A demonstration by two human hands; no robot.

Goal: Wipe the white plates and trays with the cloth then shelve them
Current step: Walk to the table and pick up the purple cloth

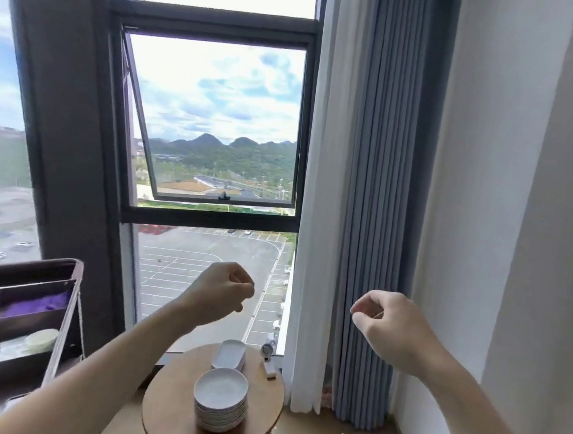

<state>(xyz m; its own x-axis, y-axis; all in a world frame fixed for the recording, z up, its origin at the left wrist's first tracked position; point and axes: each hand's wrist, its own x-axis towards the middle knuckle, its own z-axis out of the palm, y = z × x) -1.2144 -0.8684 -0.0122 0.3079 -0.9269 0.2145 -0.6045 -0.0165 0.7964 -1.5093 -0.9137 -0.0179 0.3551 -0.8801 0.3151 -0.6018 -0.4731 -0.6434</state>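
Plates (221, 390) in 1 stack on the round table (173, 402), trays (230, 354) just behind them, purple cloth (38, 304) in the shelf (16, 264) at left; my left hand (222, 290) and right hand (387, 325) raised above, fingers curled, holding nothing.

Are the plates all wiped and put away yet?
Not yet. Done: nothing I can be sure of; something white sits in the shelf, too blurry to name. In hand: nothing; the left hand and right hand are raised, fingers curled, empty. Still to do: the plates and trays are stacked on the table, and the purple cloth lies in the shelf.
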